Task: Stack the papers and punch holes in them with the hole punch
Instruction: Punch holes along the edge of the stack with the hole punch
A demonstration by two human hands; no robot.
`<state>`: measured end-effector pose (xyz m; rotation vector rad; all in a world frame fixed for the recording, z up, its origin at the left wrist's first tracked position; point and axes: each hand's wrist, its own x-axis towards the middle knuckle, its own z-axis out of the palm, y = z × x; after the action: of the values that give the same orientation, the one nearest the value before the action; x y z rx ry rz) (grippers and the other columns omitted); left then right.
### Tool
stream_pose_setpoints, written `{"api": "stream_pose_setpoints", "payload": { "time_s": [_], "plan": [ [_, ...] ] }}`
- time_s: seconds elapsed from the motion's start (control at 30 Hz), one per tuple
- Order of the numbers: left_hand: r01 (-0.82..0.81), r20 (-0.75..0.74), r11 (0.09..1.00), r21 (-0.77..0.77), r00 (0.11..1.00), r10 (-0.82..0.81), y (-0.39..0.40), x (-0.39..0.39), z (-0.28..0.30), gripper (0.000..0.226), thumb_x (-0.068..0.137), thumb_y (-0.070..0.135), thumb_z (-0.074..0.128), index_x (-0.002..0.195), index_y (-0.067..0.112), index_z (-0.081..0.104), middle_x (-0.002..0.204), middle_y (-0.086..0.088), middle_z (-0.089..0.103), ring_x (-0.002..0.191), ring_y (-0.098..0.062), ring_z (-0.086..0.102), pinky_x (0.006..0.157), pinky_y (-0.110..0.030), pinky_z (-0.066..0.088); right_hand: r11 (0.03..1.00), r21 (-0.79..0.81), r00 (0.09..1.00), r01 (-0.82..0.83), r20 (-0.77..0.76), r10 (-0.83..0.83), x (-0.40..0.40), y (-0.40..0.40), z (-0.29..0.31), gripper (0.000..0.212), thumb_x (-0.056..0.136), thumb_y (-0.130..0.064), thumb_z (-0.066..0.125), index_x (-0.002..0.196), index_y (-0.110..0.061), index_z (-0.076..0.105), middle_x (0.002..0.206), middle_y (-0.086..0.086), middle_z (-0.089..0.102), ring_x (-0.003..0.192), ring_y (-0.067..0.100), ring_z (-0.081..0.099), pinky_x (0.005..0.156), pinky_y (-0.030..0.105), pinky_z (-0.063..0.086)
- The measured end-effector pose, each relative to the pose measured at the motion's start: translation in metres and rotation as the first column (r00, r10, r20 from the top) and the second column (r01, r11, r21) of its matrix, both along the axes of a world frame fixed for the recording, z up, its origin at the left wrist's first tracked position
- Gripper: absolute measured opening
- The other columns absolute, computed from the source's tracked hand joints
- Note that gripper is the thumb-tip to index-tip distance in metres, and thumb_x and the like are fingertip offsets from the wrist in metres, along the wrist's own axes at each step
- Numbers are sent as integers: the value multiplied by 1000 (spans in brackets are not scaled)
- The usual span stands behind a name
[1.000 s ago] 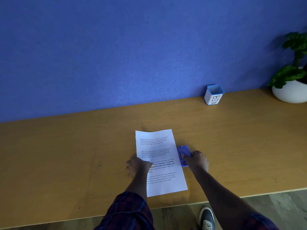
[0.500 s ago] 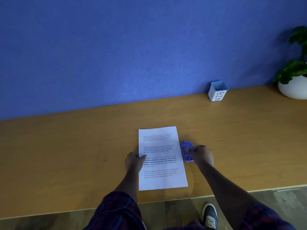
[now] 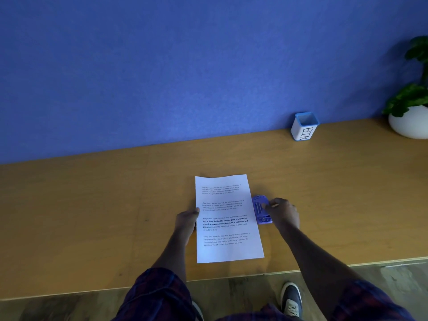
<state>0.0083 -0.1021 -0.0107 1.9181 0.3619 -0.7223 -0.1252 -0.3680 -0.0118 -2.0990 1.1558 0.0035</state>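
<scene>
Left hand: your left hand [image 3: 186, 220] sits at the left edge of the papers [image 3: 225, 218], just left of frame centre, fingers curled at the margin and pinching or pinning it. That likely keeps the sheets from sliding away as the punch pushes in from the other side.
Papers: they lie flat on the wooden desk [image 3: 92, 216], printed side up, long edges running away from you. They look like one squared stack; how many sheets, you cannot tell.
Hole punch: the small purple hole punch [image 3: 261, 210] sits against the right long edge, about mid-height of the page, seemingly with its slot taking the margin.
Right hand: your right hand [image 3: 283, 213] holds the punch from its right side, fingers bent onto it, placed to press down.
Surroundings: a white cup marked BIN [image 3: 304, 127] stands by the blue wall [image 3: 185, 66] at upper right, a potted plant [image 3: 410, 107] at the far right edge. Both are well apart from the work; nothing blocks the press.
</scene>
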Motion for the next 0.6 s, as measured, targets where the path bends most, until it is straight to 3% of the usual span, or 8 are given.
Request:
{"api": "stream_pose_setpoints", "payload": {
  "time_s": [0.1,0.23,0.47,0.6],
  "plan": [
    [24,-24,1000,-10,999,-24,7,3,-2,15,96,21,68,86,13,75,85,-3,74,70,-16,67,60,-25,51,1000,8,1000,6,4,-6,1,-1,1,21,83,-41,71,96,-26,76,84,0,76,79,24,69,66,33,55],
    [38,-27,999,-37,999,-39,15,5,-4,24,90,18,77,108,4,77,102,-11,78,100,-29,74,93,-45,59,1000,21,1000,9,-3,-9,1,-2,1,21,83,-40,72,95,-24,77,85,3,75,79,26,68,63,30,49],
    [58,-45,995,-81,997,-61,21,3,-9,17,85,17,82,98,7,79,103,-10,80,104,-31,74,100,-51,56,999,37,1000,-6,-29,7,3,-4,4,19,84,-38,72,93,-22,77,85,4,75,80,26,68,67,33,53],
    [97,-63,991,-91,993,-103,21,2,-8,14,85,6,80,99,5,77,101,-14,80,96,-31,77,93,-49,60,999,37,1000,-5,-26,6,2,-4,5,20,84,-40,72,92,-21,77,84,4,75,79,26,69,67,33,54]
  ]
}}
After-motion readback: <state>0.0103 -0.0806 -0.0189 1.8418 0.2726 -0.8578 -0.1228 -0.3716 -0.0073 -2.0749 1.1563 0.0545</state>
